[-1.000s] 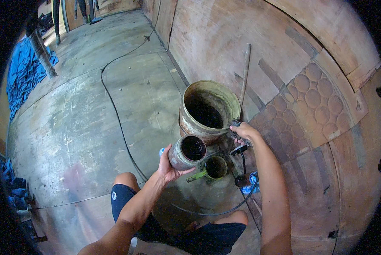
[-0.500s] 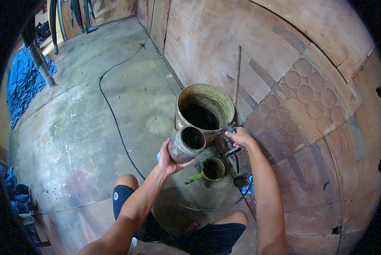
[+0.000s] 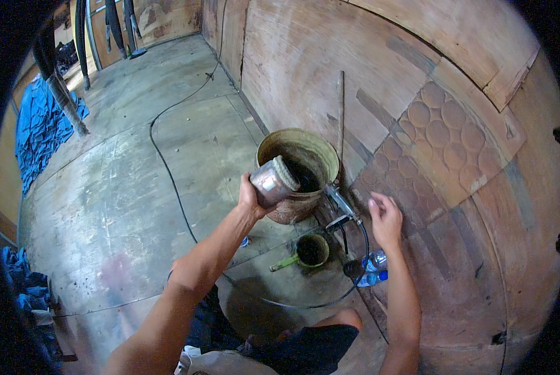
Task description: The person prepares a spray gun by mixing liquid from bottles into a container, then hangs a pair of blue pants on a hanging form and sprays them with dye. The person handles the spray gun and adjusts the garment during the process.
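My left hand (image 3: 249,201) grips a stained metal can (image 3: 270,184) with a crusted rim. The can is tilted to the right, its mouth over the opening of a large bucket (image 3: 290,212) with dark contents. At the bucket's right side hangs a spray gun (image 3: 344,203) with a black hose running from it. My right hand (image 3: 387,219) is apart from the spray gun, to its right, with fingers spread and holding nothing. In front of the bucket stands a small dark dipper (image 3: 311,250) with a green handle. The inside of the can is mostly hidden.
Plastic bottles (image 3: 374,267) lie beside my right forearm. A long stick (image 3: 340,112) leans on the wooden wall behind the bucket. The black hose (image 3: 167,178) crosses the floor. Blue cloth (image 3: 42,128) lies at the far left, near dark posts.
The can has gone up and been tipped over the bucket by my left hand. My right hand has let go of the spray gun and moved right.
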Demonstrator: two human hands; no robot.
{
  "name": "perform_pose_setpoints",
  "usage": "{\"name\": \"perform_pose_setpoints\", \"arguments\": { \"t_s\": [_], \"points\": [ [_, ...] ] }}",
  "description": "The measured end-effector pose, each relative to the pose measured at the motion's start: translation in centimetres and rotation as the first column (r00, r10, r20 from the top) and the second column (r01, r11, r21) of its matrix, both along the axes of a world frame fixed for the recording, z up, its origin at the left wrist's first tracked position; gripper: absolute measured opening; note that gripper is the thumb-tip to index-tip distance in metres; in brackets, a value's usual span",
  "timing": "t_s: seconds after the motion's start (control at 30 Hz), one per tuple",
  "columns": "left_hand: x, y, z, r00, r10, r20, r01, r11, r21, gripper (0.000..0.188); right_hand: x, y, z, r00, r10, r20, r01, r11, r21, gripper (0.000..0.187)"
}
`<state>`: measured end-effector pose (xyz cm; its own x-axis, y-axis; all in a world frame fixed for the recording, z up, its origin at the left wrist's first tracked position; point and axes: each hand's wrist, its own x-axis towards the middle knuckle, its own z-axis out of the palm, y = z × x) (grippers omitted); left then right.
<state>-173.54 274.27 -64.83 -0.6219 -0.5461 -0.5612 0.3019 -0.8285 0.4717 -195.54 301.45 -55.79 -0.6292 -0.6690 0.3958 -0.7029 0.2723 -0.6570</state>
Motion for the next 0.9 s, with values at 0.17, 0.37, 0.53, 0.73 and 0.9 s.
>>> {"name": "perform_pose_setpoints", "arguments": {
  "t_s": [0.17, 0.37, 0.53, 0.73, 0.9],
  "points": [
    [-4.0, -2.3, 1.1, 0.927, 0.312, 0.21, -0.242, 0.922, -0.302, 0.065, 4.0, 10.3, -0.6, 0.998, -0.033, -0.053, 0.032, 0.999, -0.015, 0.019],
    [-7.4, -2.6, 2.7, 0.641, 0.491, 0.591, 0.083, 0.721, -0.688, 0.082, 10.2, 20.6, -4.7, 0.894, -0.342, 0.289, 0.333, 0.939, 0.084, 0.019],
    [-9.8, -2.2, 3.2, 0.536, 0.551, 0.64, 0.31, 0.577, -0.756, 0.084, 14.1, 25.1, -9.1, 0.865, -0.457, 0.207, 0.431, 0.888, 0.158, 0.02],
    [-11.9, -1.6, 2.9, 0.626, 0.625, 0.466, 0.546, 0.075, -0.834, 0.086, 19.2, 24.9, -13.6, 0.876, -0.464, 0.133, 0.463, 0.885, 0.046, 0.02],
    [-11.7, -1.3, 2.1, 0.774, 0.514, 0.371, 0.614, -0.463, -0.639, 0.091, 21.1, 22.4, -15.8, 0.934, -0.356, -0.018, 0.353, 0.932, -0.087, 0.021]
  ]
}}
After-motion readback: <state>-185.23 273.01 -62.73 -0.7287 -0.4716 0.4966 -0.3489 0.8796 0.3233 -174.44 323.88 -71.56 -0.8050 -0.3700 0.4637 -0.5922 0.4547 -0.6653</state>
